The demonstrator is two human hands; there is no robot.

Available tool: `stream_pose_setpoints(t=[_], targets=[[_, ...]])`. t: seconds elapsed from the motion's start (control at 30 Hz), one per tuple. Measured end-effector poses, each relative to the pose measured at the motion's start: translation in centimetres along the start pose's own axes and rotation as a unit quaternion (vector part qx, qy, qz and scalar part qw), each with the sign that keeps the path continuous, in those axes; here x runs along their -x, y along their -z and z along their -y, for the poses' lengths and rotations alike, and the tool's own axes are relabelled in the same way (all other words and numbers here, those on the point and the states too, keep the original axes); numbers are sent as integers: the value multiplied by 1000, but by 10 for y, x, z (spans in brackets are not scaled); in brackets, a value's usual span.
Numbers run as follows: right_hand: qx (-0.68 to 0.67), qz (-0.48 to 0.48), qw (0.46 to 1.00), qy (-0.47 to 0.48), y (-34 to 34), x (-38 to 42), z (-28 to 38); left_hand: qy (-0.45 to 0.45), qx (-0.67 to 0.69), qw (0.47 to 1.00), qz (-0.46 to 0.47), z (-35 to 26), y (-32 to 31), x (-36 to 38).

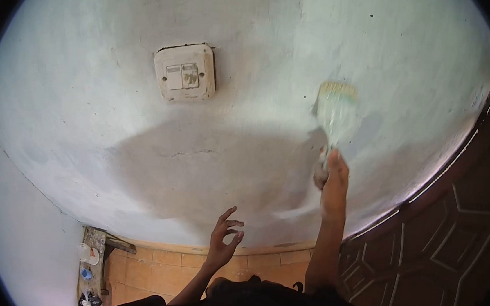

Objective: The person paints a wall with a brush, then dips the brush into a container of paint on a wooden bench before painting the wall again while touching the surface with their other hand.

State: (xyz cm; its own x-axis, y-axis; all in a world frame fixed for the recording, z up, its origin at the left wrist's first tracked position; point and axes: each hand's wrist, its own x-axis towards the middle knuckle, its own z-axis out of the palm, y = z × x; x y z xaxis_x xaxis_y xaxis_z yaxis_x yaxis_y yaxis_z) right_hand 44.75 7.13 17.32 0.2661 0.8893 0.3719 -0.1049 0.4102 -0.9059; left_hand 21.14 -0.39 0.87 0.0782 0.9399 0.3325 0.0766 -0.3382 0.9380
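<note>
Wooden, the bench (95,236) at the lower left of the frame bears a white container (86,253) and a blue cup (87,274). Rightward, a grimy two-rocker switch plate (184,73) sits slightly tilted on the pale green wall (260,113), upper left of centre. Your left hand (223,245), at lower centre, is empty, fingers loosely bent and apart, above orange floor tiles (149,279). Right of centre, your right hand (334,175) closes around the handle of a broad brush (335,115), its bristles pointing up before the wall. Dark, patterned panelling (429,274) fills the lower right.
</note>
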Motion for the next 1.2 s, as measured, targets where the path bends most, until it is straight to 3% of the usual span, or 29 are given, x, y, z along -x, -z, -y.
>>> stream_pose_setpoints(t=[0.1, 0.3, 0.37, 0.53, 0.7, 0.87, 1.0, 1.2], targets=[[-31, -6, 999, 9, -12, -13, 28, -12, -2, 1000, 21, -6, 8, -1], [-62, 5, 997, -41, -40, 45, 3, -29, 2, 999, 30, -12, 53, 9], [-70, 42, 996, -47, -52, 71, -18, 8, 4, 1000, 26, -21, 68, 17], [-103, 134, 984, -64, -92, 141, -39, 4, -8, 1000, 25, -17, 108, 47], [-139, 205, 953, -176, -130, 217, -64, 17, -36, 999, -1, -22, 155, 78], [-135, 200, 938, -249, -166, 264, -77, -2, -89, 996, 10, -23, 215, 104], [-125, 229, 915, -309, -187, 278, -86, 44, -97, 993, -58, -30, 238, 117], [-104, 235, 922, -290, -224, 283, -100, 98, -52, 978, -175, -20, 227, 126]])
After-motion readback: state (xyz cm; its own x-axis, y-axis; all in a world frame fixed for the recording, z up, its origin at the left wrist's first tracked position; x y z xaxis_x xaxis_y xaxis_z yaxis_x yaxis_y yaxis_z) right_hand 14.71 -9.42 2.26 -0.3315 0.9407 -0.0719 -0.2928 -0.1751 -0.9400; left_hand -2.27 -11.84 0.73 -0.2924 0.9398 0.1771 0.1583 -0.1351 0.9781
